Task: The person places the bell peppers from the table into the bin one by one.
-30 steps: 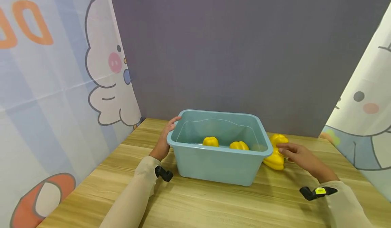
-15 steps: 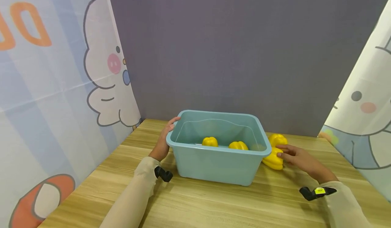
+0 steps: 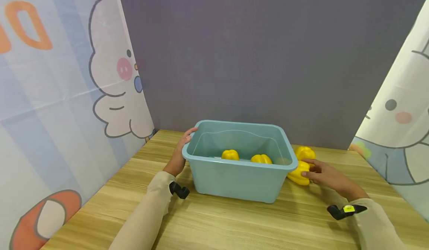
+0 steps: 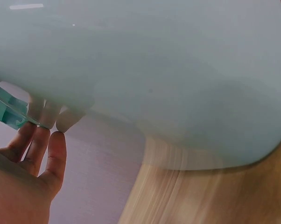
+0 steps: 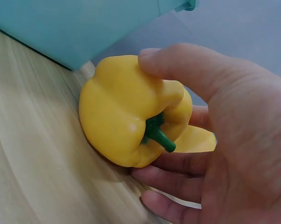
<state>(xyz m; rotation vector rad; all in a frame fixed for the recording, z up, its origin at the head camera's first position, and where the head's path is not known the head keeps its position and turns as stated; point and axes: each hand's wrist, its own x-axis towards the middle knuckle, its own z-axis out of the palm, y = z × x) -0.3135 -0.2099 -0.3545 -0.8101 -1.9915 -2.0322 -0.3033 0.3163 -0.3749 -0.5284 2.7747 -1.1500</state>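
A light blue plastic bin stands on the wooden table, with two yellow bell peppers visible inside. At its left end, my left hand touches the outer wall just below the rim; the left wrist view shows fairly straight fingers with their tips against the wall. To the right of the bin, my right hand holds a yellow bell pepper with a green stem. The thumb lies on its upper side, and the other fingers reach under and behind it. Another yellow bell pepper lies just behind.
The wooden table extends in front of the bin. A grey panel rises close behind it. Printed cloth sheets hang at the left and right sides.
My right hand has moved slightly left and closed round the nearer pepper; thumb and fingers now lie on it. The left hand and the bin have stayed in place.
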